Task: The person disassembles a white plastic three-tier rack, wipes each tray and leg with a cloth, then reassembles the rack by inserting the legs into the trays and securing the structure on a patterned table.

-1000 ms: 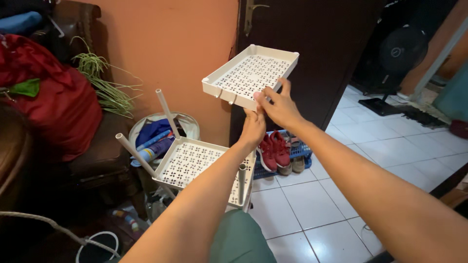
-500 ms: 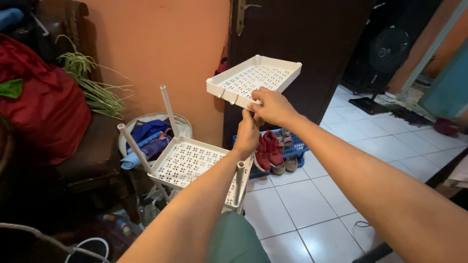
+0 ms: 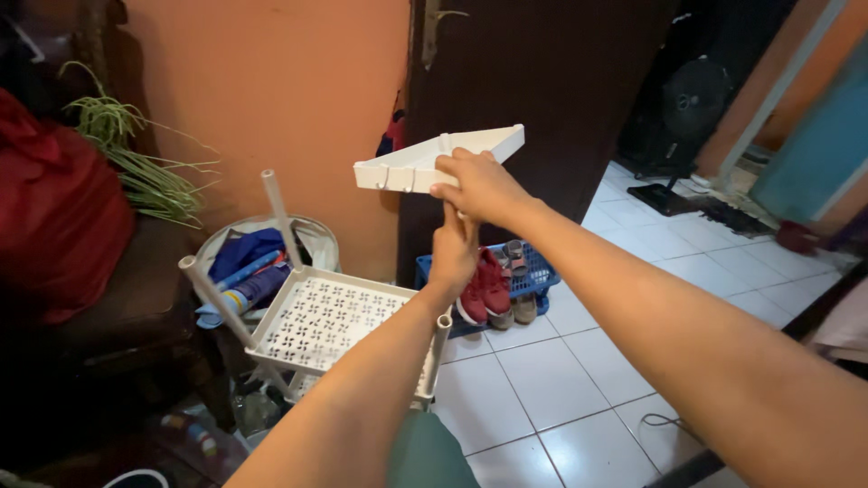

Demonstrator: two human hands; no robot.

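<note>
**Desk:** So, what are the hands on?

**Operator:** I've got the right hand (image 3: pixel 479 185) clamped over the near rim of a shallow white perforated plastic shelf tray (image 3: pixel 425 163), fingers curled over the top edge. That tray is up in the air, tilted, so I see mostly its side wall. My left hand (image 3: pixel 454 248) sits directly under the right one, reaching up to the tray's underside. It looks pinched on something there, but the right hand covers the fingertips, so I can't say what it grips or how tightly.

**Desk:** And below the grip?

**Operator:** Down and to the left of the grip stands a white plastic rack tier with a patterned perforated deck (image 3: pixel 321 321). White plastic corner posts (image 3: pixel 276 212) rise from it, one at the far corner and one at the near-left, both leaning. My left forearm crosses over its right edge.

**Desk:** Anything else around?

**Operator:** Just under and beyond the hands, a blue plastic basket (image 3: pixel 533 271) on the white tiled floor (image 3: pixel 579 380) holds red shoes (image 3: pixel 484 289). Behind the grip is a dark brown door (image 3: pixel 542 81); left of that, an orange wall (image 3: pixel 271 90). Further left, beyond the rack, a round tub with blue cloth (image 3: pixel 244 258), green grass-like stalks (image 3: pixel 136 172) and a red bag (image 3: pixel 54 217). Far right, a black floor fan (image 3: pixel 692 99).
</note>
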